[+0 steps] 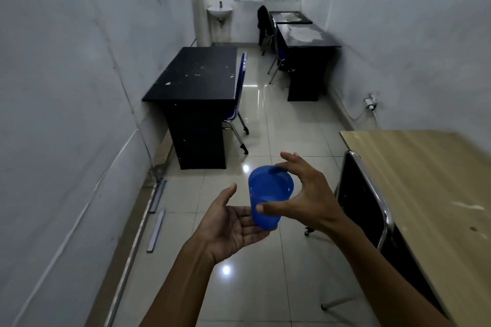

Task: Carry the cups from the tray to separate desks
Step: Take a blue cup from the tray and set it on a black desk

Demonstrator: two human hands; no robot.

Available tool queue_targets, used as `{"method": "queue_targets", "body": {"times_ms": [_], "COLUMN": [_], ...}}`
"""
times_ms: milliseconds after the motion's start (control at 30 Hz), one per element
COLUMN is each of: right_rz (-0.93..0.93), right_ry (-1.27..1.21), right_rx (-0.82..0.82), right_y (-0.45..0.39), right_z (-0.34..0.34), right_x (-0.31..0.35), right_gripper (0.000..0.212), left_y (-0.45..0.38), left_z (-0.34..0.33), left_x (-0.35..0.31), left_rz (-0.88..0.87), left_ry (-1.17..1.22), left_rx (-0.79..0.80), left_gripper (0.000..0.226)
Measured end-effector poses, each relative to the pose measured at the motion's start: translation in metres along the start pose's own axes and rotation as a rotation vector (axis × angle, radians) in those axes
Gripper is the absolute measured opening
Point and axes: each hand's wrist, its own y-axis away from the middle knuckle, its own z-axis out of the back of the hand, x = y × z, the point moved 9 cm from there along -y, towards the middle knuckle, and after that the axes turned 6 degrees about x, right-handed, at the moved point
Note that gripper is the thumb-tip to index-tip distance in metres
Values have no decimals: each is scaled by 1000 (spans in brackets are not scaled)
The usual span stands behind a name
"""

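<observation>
A blue plastic cup [269,195] with liquid in it is held upright over the tiled floor. My left hand [233,223] lies palm up under its base. My right hand [303,199] grips it from the right, thumb on the near wall and fingers over the far rim. A black desk [196,74] stands ahead on the left against the wall. Two more dark desks [305,34] stand far right by the window. A light wooden desk [425,180] is close on my right. No tray is in view.
A blue chair [239,93] is tucked at the black desk. A black chair with a chrome frame [372,194] stands at the wooden desk. A corner sink [219,10] hangs at the back. Metal strips [156,228] lie on the floor by the left wall.
</observation>
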Motion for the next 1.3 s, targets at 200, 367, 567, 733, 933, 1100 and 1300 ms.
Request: {"method": "queue_targets", "body": {"times_ms": [200,367,567,733,933,1100,1300], "right_rz": [-50,-44,5,7,-29,-45,-86], "right_ry": [-1,-4,-7,-1,-17,6,11], "right_rx": [-1,2,4,25,28,17,-36], "right_y": [-70,-152,-263,-356,-451,-546,-650], "right_z": [6,20,49,76,91,98,122], "right_x": [-38,-80,-116,-148,-198,-236,-264], "right_gripper": [74,79,93,90,86,91,102], "left_y": [-72,-153,-248,-326,-416,-503,-588], "left_z": [9,17,12,0,1,15,19], "left_x": [-43,-97,-177,-239,-297,-358,-440], "left_rz": [62,63,39,20,47,76,117], "left_ry": [3,-25,-7,23,42,19,-11], "left_rx": [14,-6,-30,-25,-31,-6,17], "left_gripper": [84,87,87,87,87,88,90]}}
